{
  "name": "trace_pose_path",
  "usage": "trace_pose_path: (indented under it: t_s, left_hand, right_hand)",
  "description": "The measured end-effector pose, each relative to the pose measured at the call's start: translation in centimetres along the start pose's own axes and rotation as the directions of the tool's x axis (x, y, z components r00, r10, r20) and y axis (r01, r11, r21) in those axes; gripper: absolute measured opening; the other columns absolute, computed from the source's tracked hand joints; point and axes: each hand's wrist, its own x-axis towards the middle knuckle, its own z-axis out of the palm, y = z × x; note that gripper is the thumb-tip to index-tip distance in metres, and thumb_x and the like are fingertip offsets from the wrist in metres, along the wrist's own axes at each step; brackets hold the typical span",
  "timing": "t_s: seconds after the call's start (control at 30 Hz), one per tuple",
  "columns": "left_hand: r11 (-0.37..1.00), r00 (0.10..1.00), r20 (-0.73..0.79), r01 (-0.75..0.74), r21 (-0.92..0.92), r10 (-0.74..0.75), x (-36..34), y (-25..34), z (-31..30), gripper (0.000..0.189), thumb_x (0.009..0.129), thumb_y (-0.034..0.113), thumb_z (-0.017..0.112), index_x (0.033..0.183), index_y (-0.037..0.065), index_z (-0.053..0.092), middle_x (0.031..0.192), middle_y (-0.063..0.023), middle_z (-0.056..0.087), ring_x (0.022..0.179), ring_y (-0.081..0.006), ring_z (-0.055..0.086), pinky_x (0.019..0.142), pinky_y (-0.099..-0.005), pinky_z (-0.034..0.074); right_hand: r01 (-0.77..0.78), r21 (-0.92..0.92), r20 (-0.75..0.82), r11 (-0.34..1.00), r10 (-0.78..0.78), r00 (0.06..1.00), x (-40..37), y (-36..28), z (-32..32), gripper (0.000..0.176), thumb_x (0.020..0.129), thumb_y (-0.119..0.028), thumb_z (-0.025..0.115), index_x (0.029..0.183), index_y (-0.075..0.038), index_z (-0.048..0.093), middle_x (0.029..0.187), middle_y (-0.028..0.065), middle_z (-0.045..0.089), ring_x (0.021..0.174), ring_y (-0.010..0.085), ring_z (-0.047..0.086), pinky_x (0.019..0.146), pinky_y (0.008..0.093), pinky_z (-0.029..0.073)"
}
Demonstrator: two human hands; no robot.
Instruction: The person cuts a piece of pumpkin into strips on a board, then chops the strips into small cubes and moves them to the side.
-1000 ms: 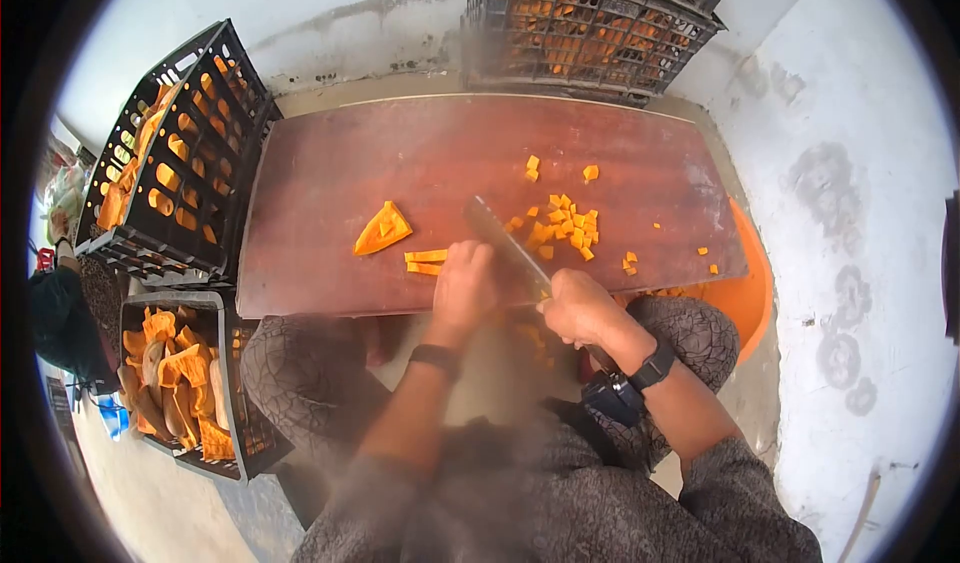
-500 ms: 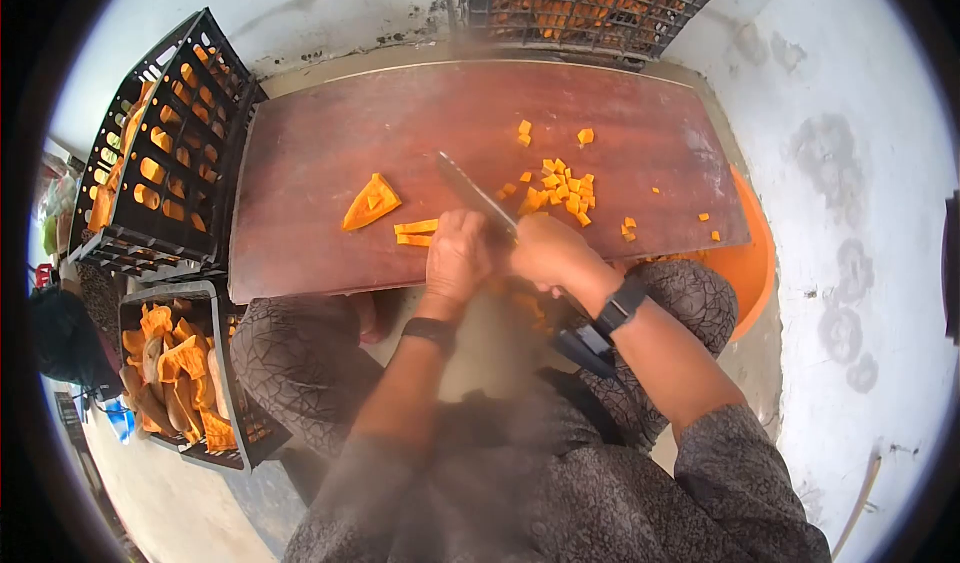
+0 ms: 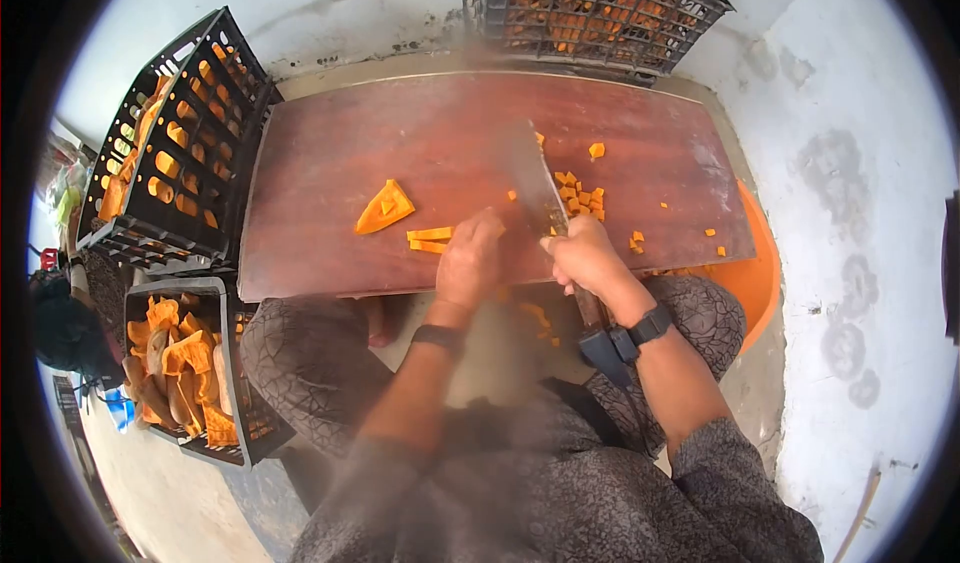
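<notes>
My right hand (image 3: 588,255) is wrapped round the handle of a broad knife (image 3: 545,185), its blade slanting up and away over the board. The blade stands against a heap of small orange pumpkin cubes (image 3: 580,198) and hides some of them. Curled over the right ends of two pumpkin strips (image 3: 430,240), my left hand (image 3: 472,260) presses on the board, fingertips hidden from above. A wedge of pumpkin (image 3: 384,208) with a small piece on it lies to the left, apart from both hands.
The reddish board (image 3: 330,163) spans my knees. Black crates of pumpkin pieces stand at the left (image 3: 170,163), lower left (image 3: 228,383) and far side (image 3: 590,23). An orange tub (image 3: 765,263) sits under the board's right end. Stray cubes (image 3: 637,243) lie nearby.
The knife has swung right with my right hand, away from my left hand and against the cube heap. My left hand stays over the strips. The whole view has shifted slightly.
</notes>
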Motion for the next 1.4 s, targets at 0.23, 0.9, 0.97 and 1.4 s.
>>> trace_pose_path:
  t_s: [0.23, 0.9, 0.97, 1.4]
  left_hand:
    - [0.993, 0.997, -0.080, 0.012, -0.119, -0.021, 0.4, 0.0, -1.1, 0.019, 0.094, -0.003, 0.053, 0.112, 0.002, 0.059, 0.117, -0.0182, 0.064, 0.104, -0.0363, 0.063, 0.088, -0.0424, 0.052]
    - [0.963, 0.979, 0.114, 0.138, 0.232, -0.168, -0.6, -4.4, -5.0, 0.038, 0.076, 0.006, 0.065, 0.114, 0.006, 0.060, 0.127, -0.0147, 0.057, 0.119, -0.0359, 0.052, 0.104, -0.0498, 0.035]
    - [0.964, 0.974, 0.119, 0.165, 0.208, -0.193, -0.5, -4.3, -4.6, 0.037, 0.076, 0.005, 0.065, 0.113, 0.005, 0.060, 0.128, -0.0171, 0.056, 0.120, -0.0372, 0.051, 0.104, -0.0494, 0.037]
    - [0.956, 0.962, 0.039, 0.264, 0.131, -0.271, 0.2, -2.1, -3.4, 0.043, 0.077, 0.013, 0.075, 0.113, 0.002, 0.055, 0.129, -0.0207, 0.052, 0.117, -0.0411, 0.054, 0.096, -0.0454, 0.049]
  right_hand:
    - [-0.007, 0.088, 0.185, 0.996, -0.009, 0.983, -2.0, 0.5, 0.3, 0.026, 0.091, -0.013, 0.061, 0.082, 0.011, 0.060, 0.061, 0.0149, 0.060, 0.043, 0.0178, 0.056, 0.040, 0.0315, 0.047]
    - [-0.038, -0.114, 0.054, 0.993, 0.045, 0.998, -1.6, 1.3, 0.3, 0.027, 0.090, -0.017, 0.063, 0.079, 0.008, 0.063, 0.055, 0.0143, 0.060, 0.047, 0.0249, 0.062, 0.047, 0.0386, 0.050]
    - [-0.008, -0.155, 0.049, 0.988, 0.016, 0.999, -1.6, 1.5, 0.2, 0.027, 0.090, -0.018, 0.063, 0.081, 0.008, 0.065, 0.056, 0.0148, 0.061, 0.048, 0.0263, 0.063, 0.049, 0.0392, 0.051]
    - [0.038, -0.295, 0.006, 0.955, -0.038, 0.999, -1.3, 1.9, 0.5, 0.031, 0.088, -0.023, 0.065, 0.094, 0.007, 0.067, 0.084, 0.0258, 0.069, 0.085, 0.0399, 0.069, 0.078, 0.0455, 0.052]
